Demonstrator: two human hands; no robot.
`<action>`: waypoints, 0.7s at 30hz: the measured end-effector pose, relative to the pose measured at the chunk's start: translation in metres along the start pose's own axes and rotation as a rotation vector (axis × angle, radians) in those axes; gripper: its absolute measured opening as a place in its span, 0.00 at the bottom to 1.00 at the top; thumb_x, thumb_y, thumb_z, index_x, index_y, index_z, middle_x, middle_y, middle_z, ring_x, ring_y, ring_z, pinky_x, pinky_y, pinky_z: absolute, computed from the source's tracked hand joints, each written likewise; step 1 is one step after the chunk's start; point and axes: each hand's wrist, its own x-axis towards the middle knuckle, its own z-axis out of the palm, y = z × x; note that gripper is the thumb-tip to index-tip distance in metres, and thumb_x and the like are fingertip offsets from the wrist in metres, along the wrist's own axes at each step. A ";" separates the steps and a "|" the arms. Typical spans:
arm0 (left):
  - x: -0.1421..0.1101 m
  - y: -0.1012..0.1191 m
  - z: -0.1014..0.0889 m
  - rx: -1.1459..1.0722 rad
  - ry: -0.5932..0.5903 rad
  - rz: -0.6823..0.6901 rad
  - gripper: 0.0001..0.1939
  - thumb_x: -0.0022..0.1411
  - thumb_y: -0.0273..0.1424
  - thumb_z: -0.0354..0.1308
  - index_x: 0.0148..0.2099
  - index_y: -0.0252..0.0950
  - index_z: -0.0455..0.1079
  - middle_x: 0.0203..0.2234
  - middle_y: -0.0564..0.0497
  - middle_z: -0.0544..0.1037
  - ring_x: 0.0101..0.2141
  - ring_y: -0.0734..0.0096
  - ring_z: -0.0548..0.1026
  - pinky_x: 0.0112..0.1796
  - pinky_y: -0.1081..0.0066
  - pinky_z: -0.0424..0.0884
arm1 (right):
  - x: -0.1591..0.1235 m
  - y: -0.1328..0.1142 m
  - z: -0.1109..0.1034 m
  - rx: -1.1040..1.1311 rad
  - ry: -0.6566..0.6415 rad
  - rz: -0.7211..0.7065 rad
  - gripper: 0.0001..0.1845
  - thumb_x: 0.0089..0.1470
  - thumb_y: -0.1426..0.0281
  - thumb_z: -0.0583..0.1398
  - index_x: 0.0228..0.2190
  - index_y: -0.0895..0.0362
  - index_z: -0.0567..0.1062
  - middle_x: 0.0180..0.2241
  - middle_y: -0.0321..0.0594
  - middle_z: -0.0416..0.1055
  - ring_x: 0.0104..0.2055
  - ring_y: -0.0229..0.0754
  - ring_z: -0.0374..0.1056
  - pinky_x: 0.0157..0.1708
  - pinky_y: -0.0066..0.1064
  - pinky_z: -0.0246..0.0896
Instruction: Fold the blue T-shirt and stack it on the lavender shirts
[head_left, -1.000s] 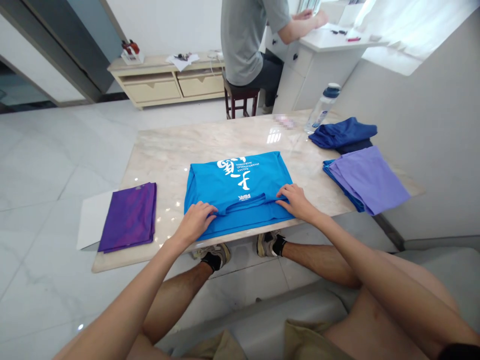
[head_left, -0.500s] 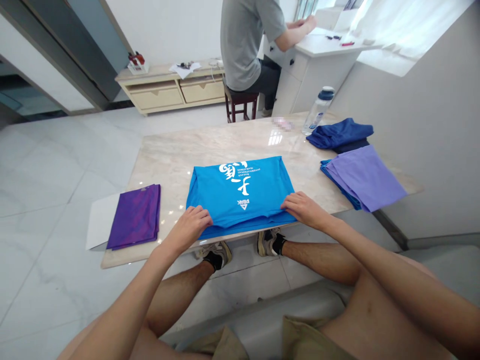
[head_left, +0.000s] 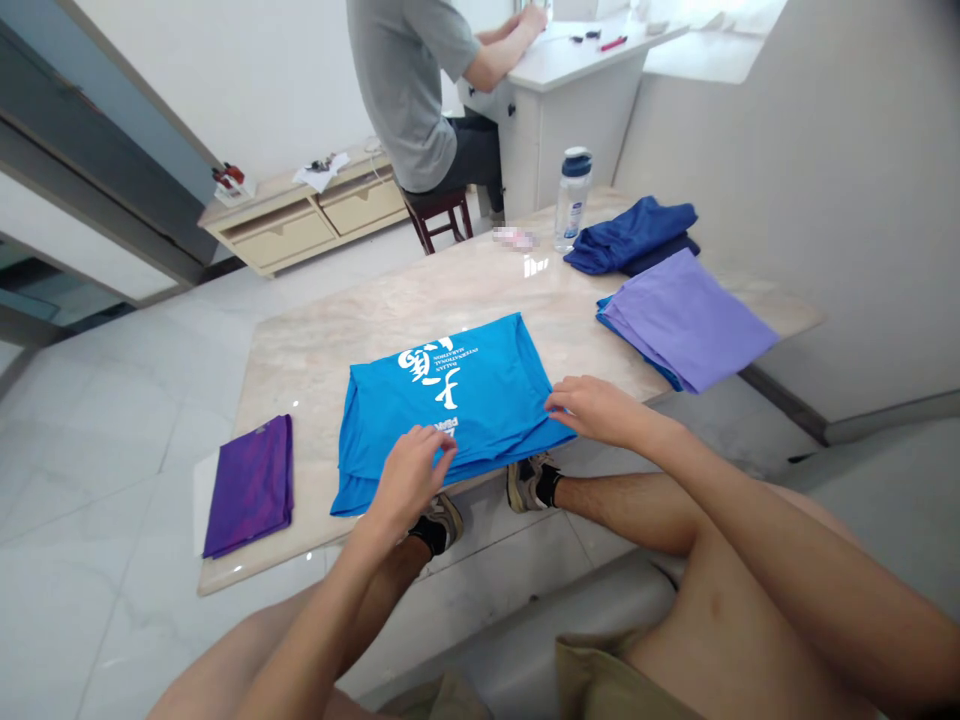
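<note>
A blue T-shirt [head_left: 397, 410] with white lettering lies folded into a rough rectangle on the stone-topped table [head_left: 300, 340]. Its near edge is turned over in uneven layers. Over the near middle of that edge is my left hand [head_left: 412, 478], fingers curved, thumb apart, nothing visible between them. My right hand [head_left: 600, 408] pinches the shirt's right edge close to the near corner. Left of the shirt lies a folded purple garment [head_left: 251, 487] on a white sheet [head_left: 201, 500]. To the right, a lavender garment [head_left: 690, 320] rests on blue cloth.
A dark blue garment [head_left: 637, 235] and a clear water bottle [head_left: 574, 205] stand at the table's back right. Beyond, a person in a grey shirt [head_left: 412, 90] sits on a stool at a white desk [head_left: 570, 70]. A low cabinet [head_left: 292, 230] lines the wall.
My left hand has let go of the shirt's near left part and moved right. My right hand stays by the right edge. The whole view has shifted and tilted.
</note>
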 end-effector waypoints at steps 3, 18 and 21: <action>0.035 0.060 0.038 -0.052 0.080 -0.188 0.11 0.79 0.36 0.54 0.47 0.38 0.75 0.44 0.43 0.81 0.46 0.55 0.78 0.48 0.59 0.71 | -0.006 0.013 -0.006 -0.078 0.063 0.117 0.14 0.73 0.67 0.59 0.44 0.56 0.86 0.42 0.50 0.82 0.47 0.53 0.76 0.48 0.39 0.66; 0.085 0.164 0.094 -0.013 -0.002 -0.371 0.09 0.74 0.27 0.56 0.51 0.32 0.75 0.48 0.34 0.80 0.52 0.47 0.80 0.51 0.57 0.70 | 0.001 0.061 0.014 0.379 0.360 0.598 0.10 0.68 0.69 0.63 0.45 0.59 0.84 0.45 0.49 0.85 0.43 0.45 0.81 0.48 0.33 0.73; 0.074 0.158 0.095 -0.188 -0.008 -0.396 0.06 0.72 0.28 0.58 0.44 0.35 0.77 0.43 0.36 0.83 0.44 0.51 0.82 0.45 0.60 0.70 | 0.012 0.063 0.028 0.678 0.363 0.796 0.09 0.67 0.67 0.65 0.43 0.60 0.82 0.38 0.48 0.86 0.40 0.45 0.83 0.40 0.29 0.76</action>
